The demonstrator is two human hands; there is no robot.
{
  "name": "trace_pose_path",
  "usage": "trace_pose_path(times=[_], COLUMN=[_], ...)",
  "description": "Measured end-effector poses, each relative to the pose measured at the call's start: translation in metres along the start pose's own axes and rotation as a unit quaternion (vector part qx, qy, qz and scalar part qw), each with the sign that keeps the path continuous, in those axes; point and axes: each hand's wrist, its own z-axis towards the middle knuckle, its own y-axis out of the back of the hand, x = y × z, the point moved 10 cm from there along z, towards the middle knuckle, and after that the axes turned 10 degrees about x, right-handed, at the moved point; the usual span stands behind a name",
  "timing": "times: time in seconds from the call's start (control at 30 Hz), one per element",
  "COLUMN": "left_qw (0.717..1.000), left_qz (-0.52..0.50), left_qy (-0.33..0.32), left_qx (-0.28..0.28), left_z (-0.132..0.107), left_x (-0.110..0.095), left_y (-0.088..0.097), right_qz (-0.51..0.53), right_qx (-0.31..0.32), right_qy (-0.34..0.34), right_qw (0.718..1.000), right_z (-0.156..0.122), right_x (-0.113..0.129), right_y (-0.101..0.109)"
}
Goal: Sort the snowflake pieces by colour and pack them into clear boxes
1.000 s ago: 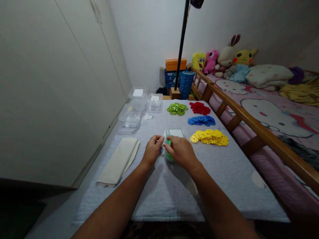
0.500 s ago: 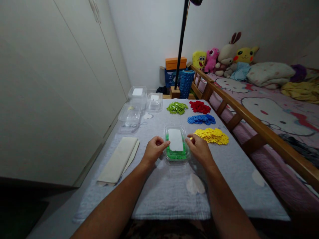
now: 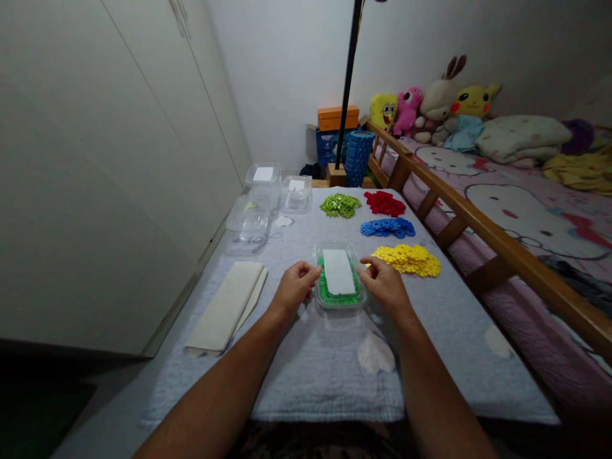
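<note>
A clear plastic container [image 3: 340, 305] holding green pieces sits on the table in front of me, with a white label [image 3: 338, 273] on its lid. My left hand [image 3: 297, 285] is closed at the container's left rim, thumb and forefinger pinched together there. At the opposite rim is my right hand [image 3: 384, 285], its fingers curled and its thumb against the edge. Just beyond my right hand lies a pile of yellow flower-shaped pieces [image 3: 408, 259]. Where the fingertips meet the plastic is hard to make out.
Blue [image 3: 387, 227], red [image 3: 384, 203] and light green pieces [image 3: 340, 204] lie in piles farther back. Several clear containers [image 3: 248, 217] stand at the back left. A folded beige cloth [image 3: 228, 307] lies at left. A wooden bed rail [image 3: 461, 223] runs along the right.
My left thumb has drawn back from over the lid to the container's left rim. The container and its label have turned slightly. The right hand stays at its side.
</note>
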Motion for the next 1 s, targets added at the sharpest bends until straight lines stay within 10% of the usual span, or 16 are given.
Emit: trace_pose_path(times=[1.0], left_qw=[0.992], left_qz=[-0.088], left_qy=[0.040], left_qx=[0.082], left_z=[0.002], left_x=[0.010], left_y=[-0.011], right_qz=[0.060], right_qx=[0.018], right_qy=[-0.026], right_qw=[0.998], right_z=[0.003], right_x=[-0.018], right_y=[-0.014])
